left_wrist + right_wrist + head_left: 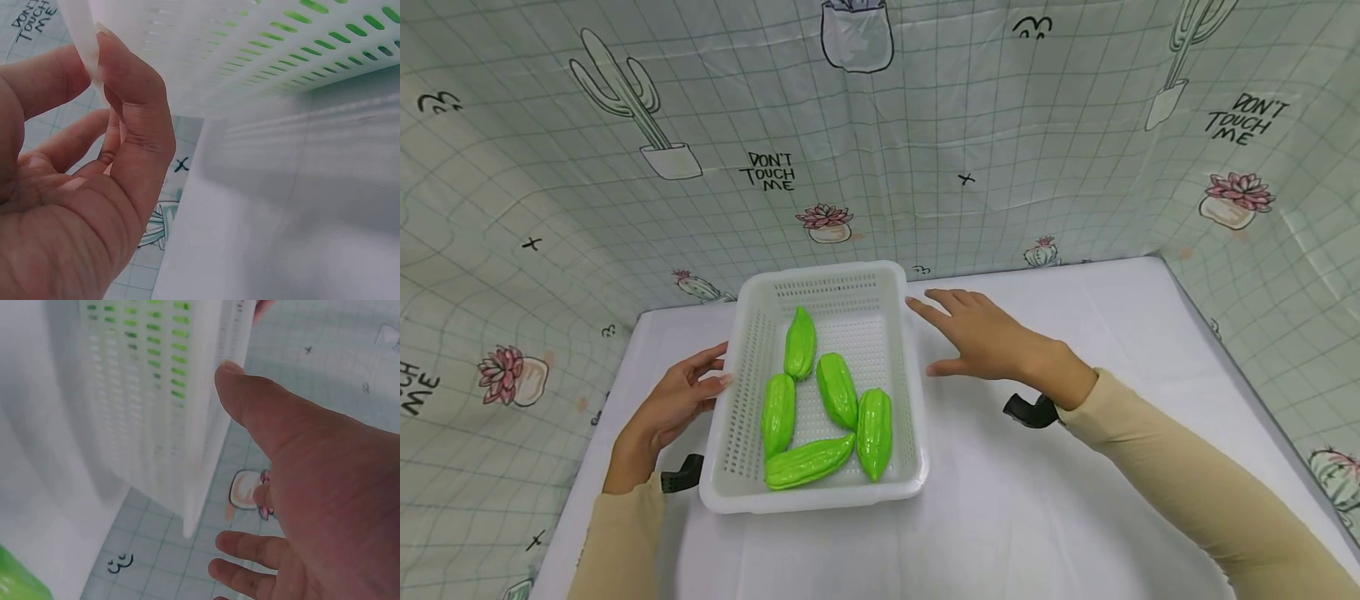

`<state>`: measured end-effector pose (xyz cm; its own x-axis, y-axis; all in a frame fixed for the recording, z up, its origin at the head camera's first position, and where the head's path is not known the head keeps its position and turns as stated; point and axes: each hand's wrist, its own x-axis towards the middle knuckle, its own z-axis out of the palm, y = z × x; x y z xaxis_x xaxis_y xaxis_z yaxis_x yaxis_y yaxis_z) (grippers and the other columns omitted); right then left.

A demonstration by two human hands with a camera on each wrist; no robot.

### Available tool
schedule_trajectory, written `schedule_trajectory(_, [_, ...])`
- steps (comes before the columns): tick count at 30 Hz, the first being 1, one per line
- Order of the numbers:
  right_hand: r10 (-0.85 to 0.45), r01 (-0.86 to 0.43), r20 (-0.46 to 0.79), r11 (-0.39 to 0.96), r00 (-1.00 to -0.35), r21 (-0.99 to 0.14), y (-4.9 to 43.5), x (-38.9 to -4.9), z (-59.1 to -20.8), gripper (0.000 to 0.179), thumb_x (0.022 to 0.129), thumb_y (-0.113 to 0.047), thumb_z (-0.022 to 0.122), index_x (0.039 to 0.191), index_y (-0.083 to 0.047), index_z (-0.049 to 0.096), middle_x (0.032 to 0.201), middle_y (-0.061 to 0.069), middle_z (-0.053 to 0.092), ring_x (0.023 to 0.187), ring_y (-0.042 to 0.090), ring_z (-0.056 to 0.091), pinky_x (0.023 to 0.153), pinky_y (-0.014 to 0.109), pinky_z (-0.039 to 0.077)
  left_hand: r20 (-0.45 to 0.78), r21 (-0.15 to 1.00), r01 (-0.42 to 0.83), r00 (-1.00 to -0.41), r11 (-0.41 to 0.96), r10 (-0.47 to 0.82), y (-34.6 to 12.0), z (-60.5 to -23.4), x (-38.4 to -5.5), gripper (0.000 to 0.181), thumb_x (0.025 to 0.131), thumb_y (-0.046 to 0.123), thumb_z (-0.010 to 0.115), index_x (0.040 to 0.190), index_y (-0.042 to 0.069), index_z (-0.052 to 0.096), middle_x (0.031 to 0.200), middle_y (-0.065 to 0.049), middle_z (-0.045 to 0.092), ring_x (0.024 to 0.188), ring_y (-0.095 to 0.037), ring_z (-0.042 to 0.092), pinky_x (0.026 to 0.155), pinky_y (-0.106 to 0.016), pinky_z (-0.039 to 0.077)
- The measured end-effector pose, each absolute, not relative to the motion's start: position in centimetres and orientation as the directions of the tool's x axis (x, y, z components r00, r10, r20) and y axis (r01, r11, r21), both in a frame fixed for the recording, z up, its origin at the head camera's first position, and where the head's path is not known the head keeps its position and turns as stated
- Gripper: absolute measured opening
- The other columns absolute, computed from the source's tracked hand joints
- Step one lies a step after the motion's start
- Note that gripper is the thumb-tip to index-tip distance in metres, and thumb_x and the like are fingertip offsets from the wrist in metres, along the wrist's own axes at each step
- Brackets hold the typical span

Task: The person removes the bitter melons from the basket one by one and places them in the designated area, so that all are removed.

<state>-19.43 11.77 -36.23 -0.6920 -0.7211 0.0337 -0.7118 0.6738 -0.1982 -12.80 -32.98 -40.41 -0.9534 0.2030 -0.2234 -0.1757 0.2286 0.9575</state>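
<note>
A white plastic basket (820,505) with slotted walls stands towards the left of the table. Several glossy, ribbed green fruits, pointed at the end, lie inside it; one green fruit (875,433) is near its right wall. My left hand (677,400) is at the basket's left side. In the left wrist view its thumb (140,94) and forefinger pinch the rim. Off the basket's right side, my right hand (988,337) hovers with fingers spread, holding nothing. Its thumb (250,394) overlaps the basket wall in the right wrist view.
A white cloth covers the table (1000,517). Behind and at both sides hangs a grid-patterned curtain (925,125) with cactus drawings. Part of a green object (19,581) shows at the lower left corner of the right wrist view. Black wrist mounts (1030,411) sit under the wrists.
</note>
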Motion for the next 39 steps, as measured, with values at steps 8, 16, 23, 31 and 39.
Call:
schedule_trajectory(8, [-0.76, -0.753, 0.032, 0.636, -0.649, -0.168, 9.4, -19.1, -35.9, 0.099, 0.09, -0.047, 0.084, 0.165, -0.007, 0.035, 0.162, 0.026, 0.04, 0.149, 0.044, 0.04, 0.122, 0.061, 0.034, -0.228, 0.956, -0.18, -0.953, 0.232, 0.199, -33.0, -40.4, -12.8, 0.073, 0.107, 0.006, 0.061, 0.166, -0.005, 0.018, 0.126, -0.001, 0.052, 0.1, -0.006, 0.069, 0.084, -0.026, 0.062])
schedule_trajectory(16, [-0.783, -0.775, 0.002, 0.616, -0.622, -0.142, 7.2, -19.1, -35.9, 0.098, 0.091, -0.051, 0.082, 0.166, -0.009, 0.034, 0.163, 0.024, 0.039, 0.149, 0.043, 0.04, 0.124, 0.057, 0.032, -0.219, 0.959, -0.173, -0.955, 0.223, 0.199, -33.0, -40.3, -12.8, 0.073, 0.107, 0.006, 0.061, 0.166, -0.005, 0.018, 0.126, -0.001, 0.053, 0.101, -0.007, 0.069, 0.084, -0.026, 0.061])
schedule_trajectory(23, [-0.797, -0.79, -0.042, 0.603, -0.602, -0.112, 5.4, -19.0, -36.1, 0.096, 0.093, -0.053, 0.079, 0.166, -0.011, 0.033, 0.165, 0.023, 0.037, 0.151, 0.041, 0.039, 0.124, 0.057, 0.033, -0.219, 0.964, -0.179, -0.952, 0.195, 0.213, -33.1, -40.5, -12.9, 0.073, 0.108, 0.005, 0.06, 0.166, -0.006, 0.017, 0.126, 0.001, 0.054, 0.102, -0.006, 0.07, 0.085, -0.025, 0.061])
schedule_trajectory(31, [-0.808, -0.803, -0.091, 0.588, -0.581, -0.096, 3.6, -18.8, -36.3, 0.095, 0.095, -0.054, 0.076, 0.167, -0.011, 0.032, 0.166, 0.021, 0.035, 0.151, 0.041, 0.037, 0.125, 0.055, 0.032, -0.221, 0.963, -0.178, -0.951, 0.203, 0.214, -33.0, -40.5, -12.9, 0.073, 0.108, 0.004, 0.06, 0.166, -0.005, 0.017, 0.128, -0.002, 0.052, 0.102, -0.007, 0.069, 0.085, -0.026, 0.061])
schedule_trajectory(39, [-0.805, -0.799, -0.147, 0.591, -0.575, -0.109, 1.8, -18.6, -36.4, 0.094, 0.095, -0.054, 0.076, 0.167, -0.012, 0.031, 0.168, 0.021, 0.033, 0.153, 0.04, 0.035, 0.126, 0.055, 0.029, -0.215, 0.965, -0.173, -0.953, 0.199, 0.214, -33.1, -40.5, -12.8, 0.074, 0.107, 0.005, 0.061, 0.166, -0.007, 0.017, 0.127, -0.001, 0.053, 0.102, -0.007, 0.07, 0.085, -0.026, 0.062])
